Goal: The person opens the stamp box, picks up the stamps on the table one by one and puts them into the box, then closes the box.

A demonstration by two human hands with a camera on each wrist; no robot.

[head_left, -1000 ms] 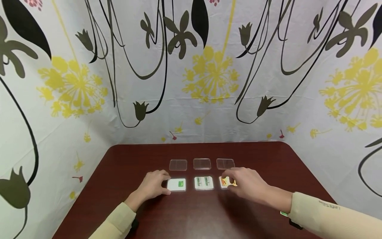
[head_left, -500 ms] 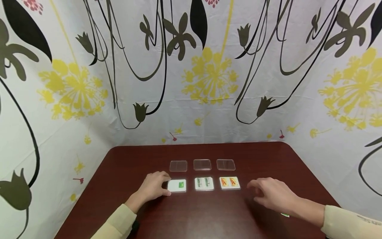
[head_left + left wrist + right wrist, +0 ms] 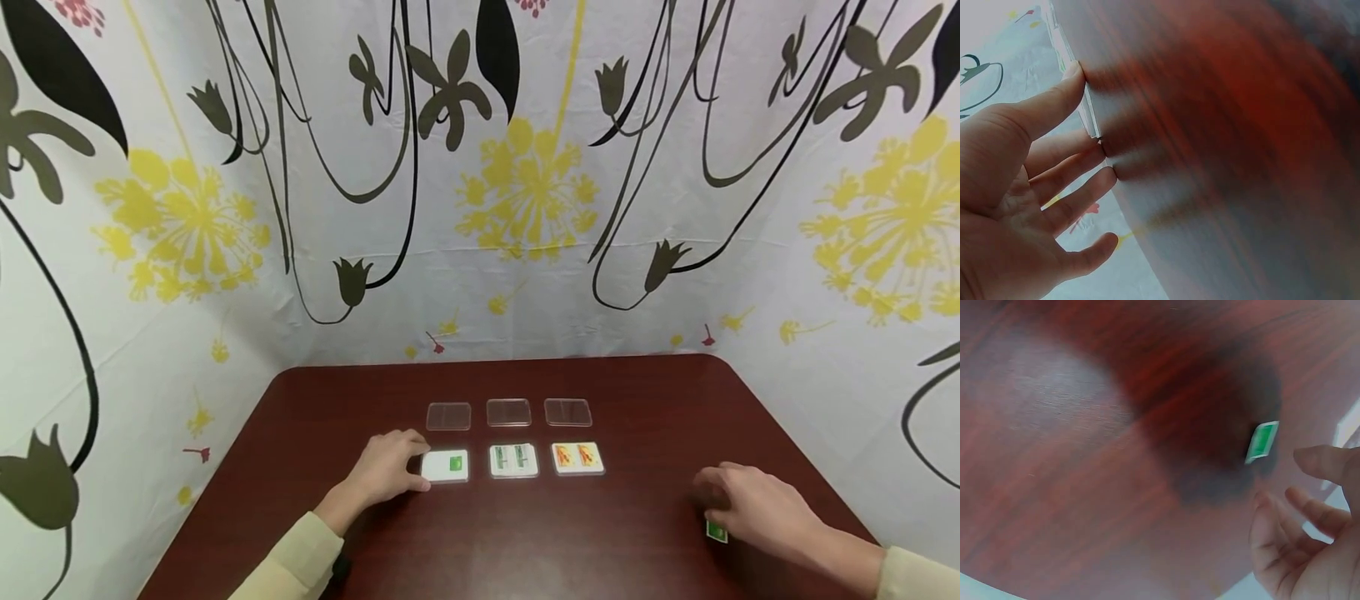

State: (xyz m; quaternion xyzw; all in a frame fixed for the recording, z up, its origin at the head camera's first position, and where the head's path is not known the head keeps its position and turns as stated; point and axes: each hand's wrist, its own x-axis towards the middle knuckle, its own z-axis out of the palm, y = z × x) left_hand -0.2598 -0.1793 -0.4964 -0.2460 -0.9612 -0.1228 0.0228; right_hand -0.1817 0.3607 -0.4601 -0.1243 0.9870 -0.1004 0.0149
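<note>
My left hand (image 3: 384,467) holds the left end of a shallow clear case with a white card (image 3: 444,467) bearing a green square, thumb at its near corner and fingers at its far corner. In the left wrist view the thumb and fingertips (image 3: 1075,74) meet the case edge low on the table. My right hand (image 3: 761,508) is over a small green-and-white card (image 3: 717,531) at the right. The right wrist view has that card (image 3: 1262,440) lying apart from the loosely bent fingers, with nothing between them.
Beside the left case are a middle case with green-printed cards (image 3: 513,460) and a right one with orange-printed cards (image 3: 577,458). Behind them lie three clear plastic lids (image 3: 508,412) in a row. The dark red table (image 3: 555,542) meets a flower-patterned curtain (image 3: 510,308).
My right hand has let go of the orange-printed case and moved right and nearer, to the small green card. My left hand stays at the left case.
</note>
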